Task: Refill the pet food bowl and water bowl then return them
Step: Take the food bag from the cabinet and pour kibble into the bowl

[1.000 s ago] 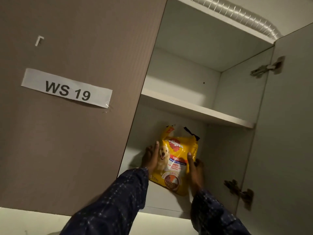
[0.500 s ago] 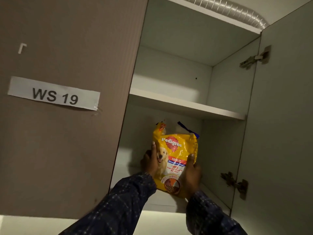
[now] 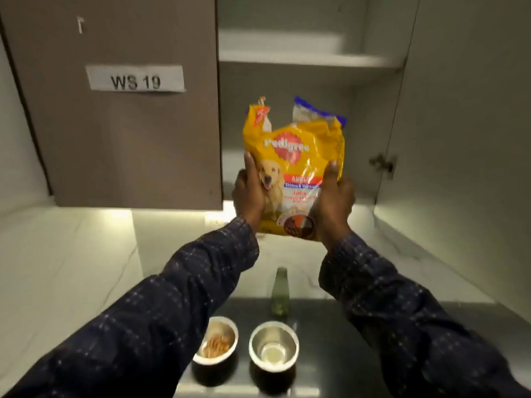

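Note:
A yellow dog food bag (image 3: 296,156) with an open, crumpled top is held upright in the air in front of the open wall cabinet. My left hand (image 3: 248,193) grips its left edge and my right hand (image 3: 334,199) grips its lower right edge. Below, on the dark counter (image 3: 330,340), stand two metal bowls side by side. The left bowl (image 3: 215,340) holds some brown kibble. The right bowl (image 3: 273,347) shows only its shiny inside; whether it holds water I cannot tell.
A small green bottle (image 3: 279,294) stands on the counter just behind the bowls. The cabinet door (image 3: 459,139) hangs open at the right, with white shelves (image 3: 304,57) inside. A closed brown door labelled WS 19 (image 3: 135,79) is at the left.
The bag has come out of the cabinet's lower shelf toward me in both hands. My view has dropped, so the counter, the bowls and the bottle now show.

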A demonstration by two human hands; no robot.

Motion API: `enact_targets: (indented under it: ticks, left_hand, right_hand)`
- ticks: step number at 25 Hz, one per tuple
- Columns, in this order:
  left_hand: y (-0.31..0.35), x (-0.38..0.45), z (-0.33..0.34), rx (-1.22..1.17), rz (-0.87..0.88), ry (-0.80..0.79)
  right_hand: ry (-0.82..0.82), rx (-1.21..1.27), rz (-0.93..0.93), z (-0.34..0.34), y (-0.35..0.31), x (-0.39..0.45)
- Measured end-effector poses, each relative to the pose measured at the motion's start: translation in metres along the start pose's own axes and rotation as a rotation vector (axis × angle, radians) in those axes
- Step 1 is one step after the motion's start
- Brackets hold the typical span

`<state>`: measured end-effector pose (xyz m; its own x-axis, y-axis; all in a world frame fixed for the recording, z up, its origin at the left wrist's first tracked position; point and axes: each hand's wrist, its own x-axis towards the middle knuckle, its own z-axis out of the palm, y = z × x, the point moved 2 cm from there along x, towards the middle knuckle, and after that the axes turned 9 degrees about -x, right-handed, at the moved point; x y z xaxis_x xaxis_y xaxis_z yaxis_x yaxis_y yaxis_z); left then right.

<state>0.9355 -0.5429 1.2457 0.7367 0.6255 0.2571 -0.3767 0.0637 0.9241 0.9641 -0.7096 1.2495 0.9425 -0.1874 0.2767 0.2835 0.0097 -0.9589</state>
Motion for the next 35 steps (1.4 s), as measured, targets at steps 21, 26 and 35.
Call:
enact_targets:
  ticks: [21, 26, 35]
  left_hand:
    - [-0.348, -0.198, -0.254, 0.261, -0.526, 0.18]
    - [-0.357, -0.188, -0.274, 0.302, -0.397, 0.014]
    - [-0.277, -0.113, -0.231, 1.099, -0.006, -0.635]
  right_hand:
    - [-0.493, -0.207, 0.646, 0.007, 0.397, -0.234]
    - [-0.502, -0.183, 0.55, -0.003, 0.402, -0.227]
    - [-0.886, -1.377, -0.111, 0.085, 0.314, -0.136]
